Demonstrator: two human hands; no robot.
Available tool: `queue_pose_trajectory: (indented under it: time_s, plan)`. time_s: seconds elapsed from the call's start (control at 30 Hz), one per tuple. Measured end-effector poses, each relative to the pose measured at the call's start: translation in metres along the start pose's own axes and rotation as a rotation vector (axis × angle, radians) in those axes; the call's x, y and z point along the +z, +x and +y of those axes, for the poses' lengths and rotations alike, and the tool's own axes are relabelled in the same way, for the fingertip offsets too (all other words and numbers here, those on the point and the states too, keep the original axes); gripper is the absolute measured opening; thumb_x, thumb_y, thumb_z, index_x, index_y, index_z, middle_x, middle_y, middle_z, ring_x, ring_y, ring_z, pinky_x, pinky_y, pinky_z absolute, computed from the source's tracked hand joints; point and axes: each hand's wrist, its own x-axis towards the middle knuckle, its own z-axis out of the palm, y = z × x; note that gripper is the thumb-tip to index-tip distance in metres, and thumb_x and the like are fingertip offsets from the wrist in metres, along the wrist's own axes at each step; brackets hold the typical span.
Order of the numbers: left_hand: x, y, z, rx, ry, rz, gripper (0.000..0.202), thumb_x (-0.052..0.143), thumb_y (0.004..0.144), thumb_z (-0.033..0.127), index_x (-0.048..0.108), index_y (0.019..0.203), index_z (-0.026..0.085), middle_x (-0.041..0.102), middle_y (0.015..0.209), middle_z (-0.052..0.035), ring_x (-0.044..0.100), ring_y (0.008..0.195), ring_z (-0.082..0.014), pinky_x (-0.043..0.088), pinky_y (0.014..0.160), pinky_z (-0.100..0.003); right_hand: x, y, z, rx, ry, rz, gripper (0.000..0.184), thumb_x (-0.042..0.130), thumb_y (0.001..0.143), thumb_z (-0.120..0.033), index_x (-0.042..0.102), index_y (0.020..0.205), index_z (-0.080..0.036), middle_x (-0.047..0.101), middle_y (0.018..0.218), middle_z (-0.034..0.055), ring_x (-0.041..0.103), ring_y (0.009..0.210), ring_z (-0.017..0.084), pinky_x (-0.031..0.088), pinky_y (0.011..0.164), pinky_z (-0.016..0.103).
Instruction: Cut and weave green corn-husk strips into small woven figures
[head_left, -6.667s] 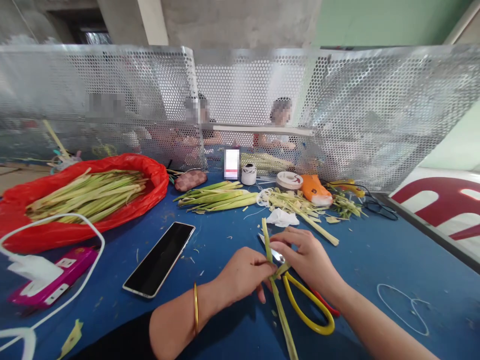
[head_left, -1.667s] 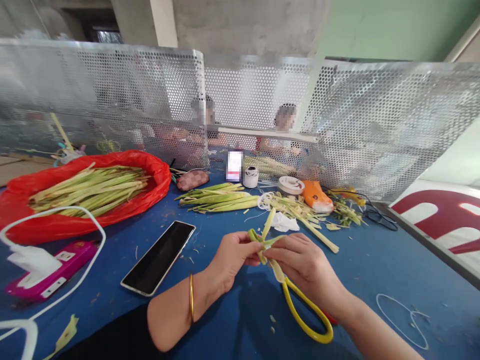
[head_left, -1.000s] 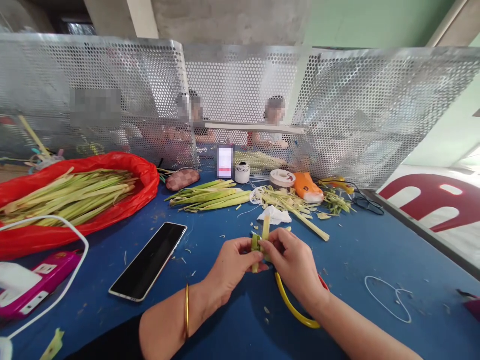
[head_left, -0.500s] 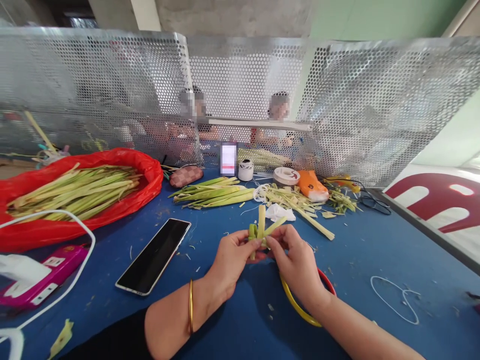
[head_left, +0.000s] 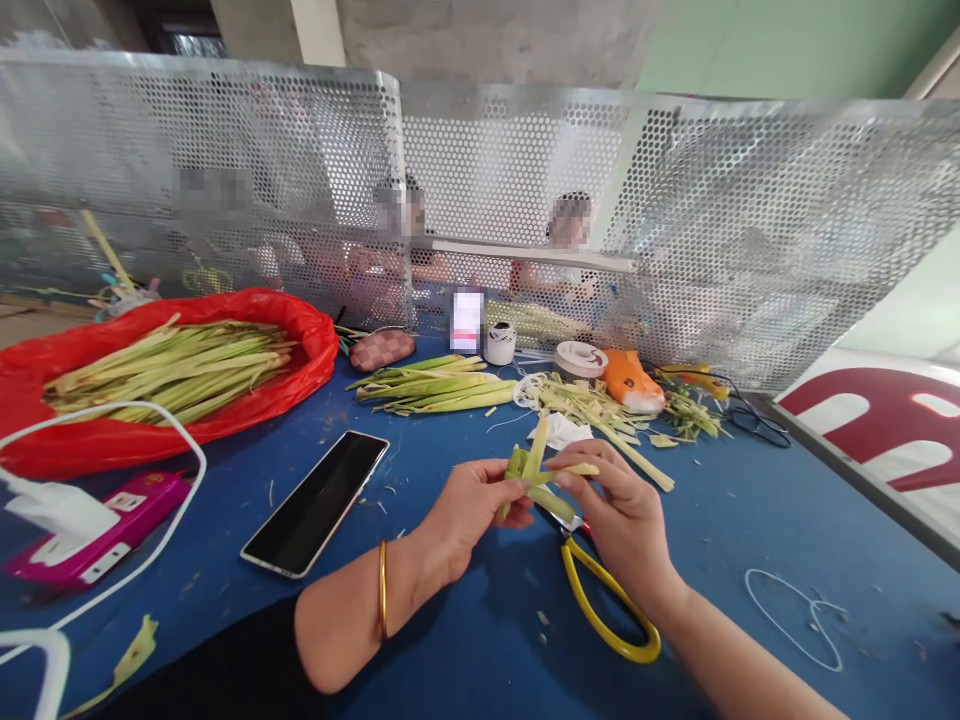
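Pale green leaf strips (head_left: pixel 536 458), folded and crossed over each other, are between my two hands above the blue table. My left hand (head_left: pixel 469 510) pinches the folded part between thumb and fingers. One strip stands upright from it. My right hand (head_left: pixel 626 520) is closed on a strip pointing right, its pale tip sticking out past the fingers. Under the right hand lies a pair of scissors (head_left: pixel 609 612) with yellow and red handles. Its blades are partly covered by the strips and its red handle mostly by the hand.
Left are a red bag (head_left: pixel 319 335) of long leaves, a magenta power strip (head_left: pixel 120 530) with a white cable and a dark phone (head_left: pixel 319 505). Behind my hands lie a leaf bundle (head_left: pixel 442 390), tape roll (head_left: pixel 580 358), orange packet (head_left: pixel 632 378) and scraps. People sit beyond a perforated metal screen (head_left: pixel 510 150).
My right hand has shifted a little right, turning its strip flatter. A second strip end now points down to the right. The view has moved slightly, and more of the scissors shows.
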Motion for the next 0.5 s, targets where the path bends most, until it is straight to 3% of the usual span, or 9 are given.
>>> queue_pose_trajectory:
  time_s: [0.07, 0.17, 0.27, 0.37, 0.5]
  plan:
    - [0.0007, -0.0004, -0.0002, 0.017, 0.045, -0.008, 0.012, 0.067, 0.072, 0.021, 0.069, 0.078, 0.011, 0.064, 0.065, -0.0011, 0.06, 0.055, -0.0096, 0.05, 0.063, -0.023, -0.0012, -0.0011, -0.0033, -0.079, -0.074, -0.086, 0.012, 0.065, 0.08, -0.028, 0.075, 0.079, -0.022, 0.066, 0.084, 0.0037, 0.059, 0.078, 0.017, 0.046, 0.074, 0.03]
    - [0.0021, -0.0007, -0.0018, 0.037, 0.091, -0.008, 0.015, 0.066, 0.071, 0.021, 0.071, 0.083, 0.012, 0.066, 0.069, -0.0014, 0.061, 0.057, -0.0097, 0.05, 0.064, -0.024, -0.0014, -0.0024, -0.0069, 0.006, -0.064, -0.197, 0.022, 0.053, 0.088, -0.03, 0.072, 0.097, -0.022, 0.067, 0.081, 0.0023, 0.057, 0.066, 0.013, 0.047, 0.067, 0.029]
    - [0.0032, -0.0002, -0.004, 0.057, 0.14, -0.006, 0.015, 0.067, 0.071, 0.022, 0.071, 0.082, 0.012, 0.069, 0.074, -0.0027, 0.06, 0.057, -0.01, 0.05, 0.065, -0.025, -0.0004, -0.0025, -0.0075, 0.092, -0.014, -0.171, 0.024, 0.051, 0.089, -0.032, 0.064, 0.106, -0.021, 0.067, 0.079, 0.0009, 0.055, 0.061, 0.012, 0.048, 0.062, 0.026]
    - [0.0038, -0.0004, -0.0053, 0.074, 0.181, -0.024, 0.014, 0.066, 0.072, 0.022, 0.071, 0.081, 0.012, 0.07, 0.076, -0.0036, 0.061, 0.058, -0.0106, 0.051, 0.064, -0.025, -0.0002, -0.0023, -0.0072, 0.162, 0.037, -0.123, 0.013, 0.057, 0.086, -0.033, 0.059, 0.088, -0.021, 0.066, 0.07, -0.0011, 0.053, 0.055, 0.011, 0.045, 0.055, 0.023]
    - [0.0041, -0.0004, -0.0059, 0.073, 0.193, 0.005, 0.013, 0.064, 0.074, 0.017, 0.071, 0.083, 0.011, 0.069, 0.073, -0.0037, 0.061, 0.056, -0.0101, 0.05, 0.06, -0.023, -0.0004, -0.004, -0.0053, 0.177, -0.061, -0.152, 0.019, 0.062, 0.082, -0.035, 0.063, 0.073, -0.019, 0.062, 0.062, -0.0008, 0.049, 0.053, 0.011, 0.041, 0.051, 0.023]
